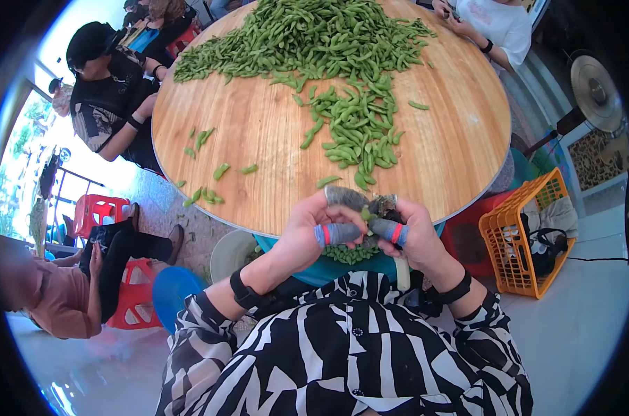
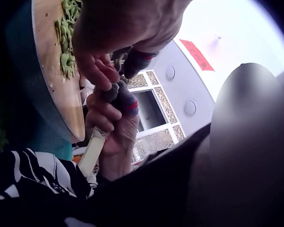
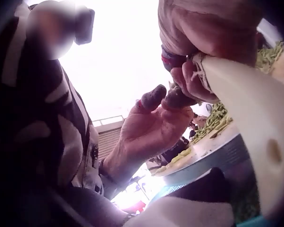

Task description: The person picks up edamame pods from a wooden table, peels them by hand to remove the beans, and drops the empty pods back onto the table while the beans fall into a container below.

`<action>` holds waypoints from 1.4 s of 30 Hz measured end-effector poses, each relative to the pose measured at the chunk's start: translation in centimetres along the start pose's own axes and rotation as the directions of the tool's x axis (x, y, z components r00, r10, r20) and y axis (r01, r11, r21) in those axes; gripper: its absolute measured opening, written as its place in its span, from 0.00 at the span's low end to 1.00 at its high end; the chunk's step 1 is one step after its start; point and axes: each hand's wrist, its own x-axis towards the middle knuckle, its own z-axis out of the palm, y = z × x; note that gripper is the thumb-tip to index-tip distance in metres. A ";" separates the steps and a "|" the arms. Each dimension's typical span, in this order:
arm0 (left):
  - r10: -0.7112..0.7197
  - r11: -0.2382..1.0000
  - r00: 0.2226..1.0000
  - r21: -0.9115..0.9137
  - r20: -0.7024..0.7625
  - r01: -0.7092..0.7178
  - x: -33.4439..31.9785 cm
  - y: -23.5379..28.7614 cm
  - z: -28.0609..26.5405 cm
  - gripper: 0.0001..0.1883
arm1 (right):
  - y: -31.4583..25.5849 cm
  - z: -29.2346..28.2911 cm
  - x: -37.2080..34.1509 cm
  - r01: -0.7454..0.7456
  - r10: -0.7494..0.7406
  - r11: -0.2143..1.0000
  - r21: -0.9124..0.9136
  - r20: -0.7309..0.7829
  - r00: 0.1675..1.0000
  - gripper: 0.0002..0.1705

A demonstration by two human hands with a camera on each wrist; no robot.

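Note:
Both hands meet above the near edge of the table. My left hand (image 1: pixel 304 232) pinches a small green bean pod (image 1: pixel 365 213) at its fingertips, partly hidden by the fingers. The right hand (image 1: pixel 422 236) faces it, with its thumb and index fingertips at the same pod. Grey finger covers (image 1: pixel 328 236) with red bands sit on the thumbs and index fingers. Curled lower fingers of the right hand grip a whitish handle (image 2: pixel 92 151) that points down; in the right wrist view this handle (image 3: pixel 245 94) has a hole near its end. Its other end is hidden in the hand.
A large heap of green pods (image 1: pixel 314 41) covers the far side of the round wooden table (image 1: pixel 259 201), with a trail of pods (image 1: pixel 349 132) towards me. Shelled green beans (image 1: pixel 352 255) lie below the hands. An orange crate (image 1: pixel 495 243) stands right; people sit around.

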 end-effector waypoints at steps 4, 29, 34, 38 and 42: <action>0.047 0.977 0.990 0.201 0.134 -0.074 -0.3 -0.1 -0.6 0.14 | 0.3 0.2 0.1 -0.142 0.128 0.963 0.231 0.074 0.989 0.10; 0.056 0.933 0.996 0.360 -0.075 -0.026 -0.2 -0.5 -0.6 0.09 | 1.6 1.0 -0.7 -0.043 0.028 0.995 0.094 0.152 0.988 0.24; -0.032 0.932 0.994 0.357 -0.105 0.068 -0.2 0.2 -0.4 0.09 | 1.8 0.5 -0.6 -0.059 0.027 0.986 0.155 0.195 0.980 0.24; 0.043 0.907 0.996 0.421 -0.082 -0.005 -0.4 -0.1 -0.4 0.10 | 1.7 0.6 -0.8 -0.044 0.020 0.990 0.135 0.178 0.984 0.25; 0.097 0.935 0.994 0.346 -0.047 -0.075 -0.3 -1.0 -0.5 0.12 | 0.8 1.2 -1.2 0.009 -0.014 0.999 0.037 0.146 0.989 0.25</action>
